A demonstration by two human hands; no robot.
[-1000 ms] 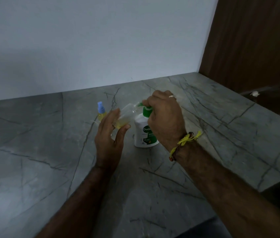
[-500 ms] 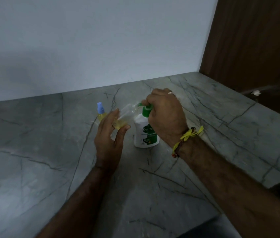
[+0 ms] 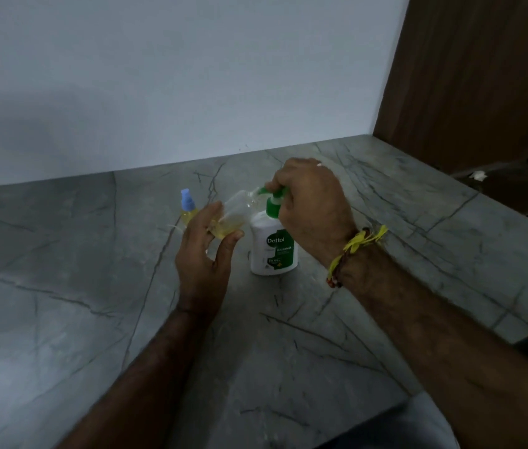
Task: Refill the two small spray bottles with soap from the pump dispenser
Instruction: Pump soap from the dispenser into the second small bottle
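Right hand (image 3: 313, 205) has eased up on the pump dispenser (image 3: 274, 241) head it grips, left hand (image 3: 206, 254) still holding the tilted open bottle (image 3: 233, 215) at the spout's 9 o'clock: 1 stroke likely done, capped bottle (image 3: 188, 209) apparently already filled.

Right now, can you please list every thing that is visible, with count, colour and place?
pump dispenser: 1, white with green pump, centre of counter
open spray bottle: 1, clear with yellow soap, tilted, mouth at the pump nozzle
capped spray bottle: 1, yellow with blue cap, upright, left of the dispenser
counter: 1, grey veined stone
wall: 1, white, behind
wood panel: 1, brown, right
left hand: 1, holds the open bottle
right hand: 1, on the pump head; yellow wrist thread
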